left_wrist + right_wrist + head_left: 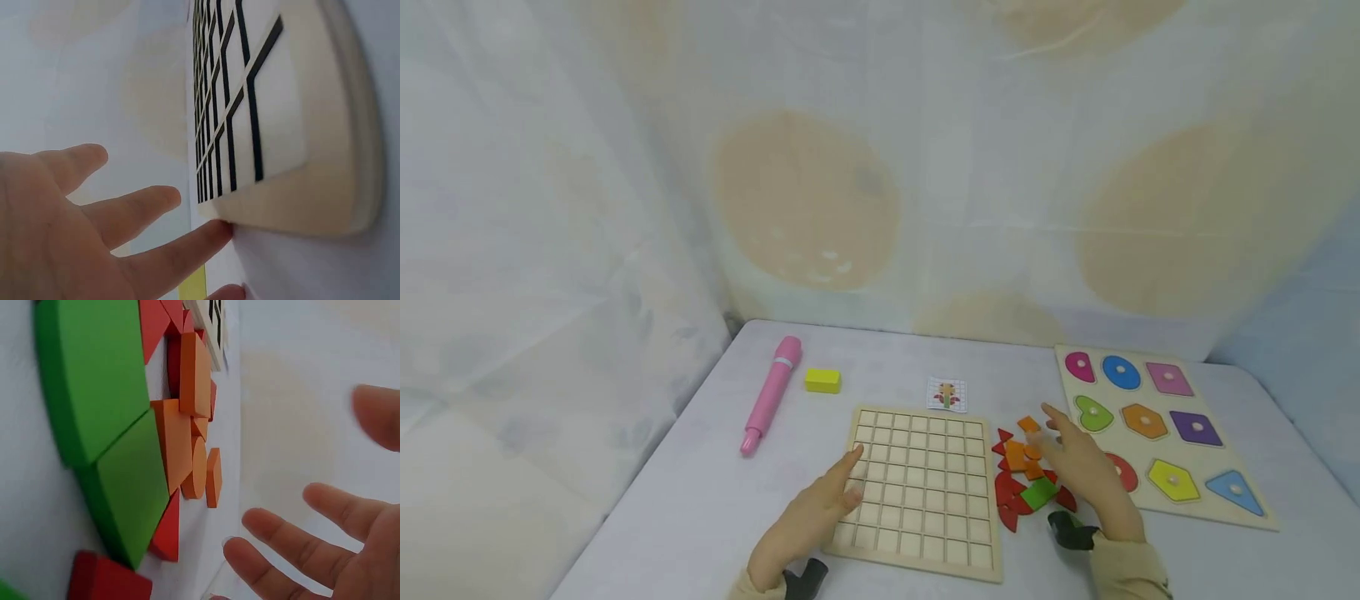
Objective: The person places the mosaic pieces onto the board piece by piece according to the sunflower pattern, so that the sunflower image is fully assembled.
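My left hand [808, 517] is at the left edge of a square wooden grid board [917, 566], its fingers spread. In the left wrist view a fingertip [219, 230] meets or nearly meets the board's rim; contact is hard to tell. My right hand [1086, 467] hovers over the right side of a loose pile of shape blocks, fingers apart and holding nothing. Orange blocks [195, 375], red blocks [1006, 490] and green blocks [94, 369] make up this pile, which lies along the board's right side. Some blocks overlap each other.
Behind the board lies a small picture card [947, 394]. To the left are a yellow block [823, 381] and a pink tube-shaped stick [769, 398]. A knobbed shape puzzle board [1195, 515] lies at the right, partly behind my right hand. Patterned cloth [985, 208] hangs behind the table.
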